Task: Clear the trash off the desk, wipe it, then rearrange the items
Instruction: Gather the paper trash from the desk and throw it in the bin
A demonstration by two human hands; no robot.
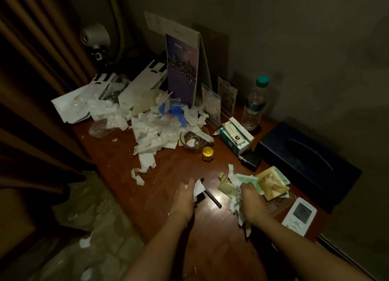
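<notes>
Head view: both forearms were cut off by the lower edge, and the whole scene was dimly lit. The left hand (185, 196) was seen from its back, with a white paper scrap (199, 189) pinched at its thumb side; the thumb itself was hidden. The right hand (252, 200) was curled round a wad of crumpled white paper (236, 206), whose tail hung below the wrist. Between the hands a black pen (211, 196) was laid on the wooden desk (126, 160). Just beyond the right hand a green sachet (250, 180) and a gold sachet (271, 183) were overlapped, their print too blurred to read. A white device with a screen (300, 213) was placed at the desk's near right edge, and a dark tissue box (309, 160) behind it.

Farther off, a gold-lidded jar (208, 153), a small black box (250, 160), a glass bowl (194, 140) and white-and-teal cartons (236, 138) were grouped. The pile of torn paper and plastic (151, 129) was spread over the far left of the desk, hiding what lay under it. A water bottle (254, 106) and a tent calendar (183, 70) were stood near the wall.
</notes>
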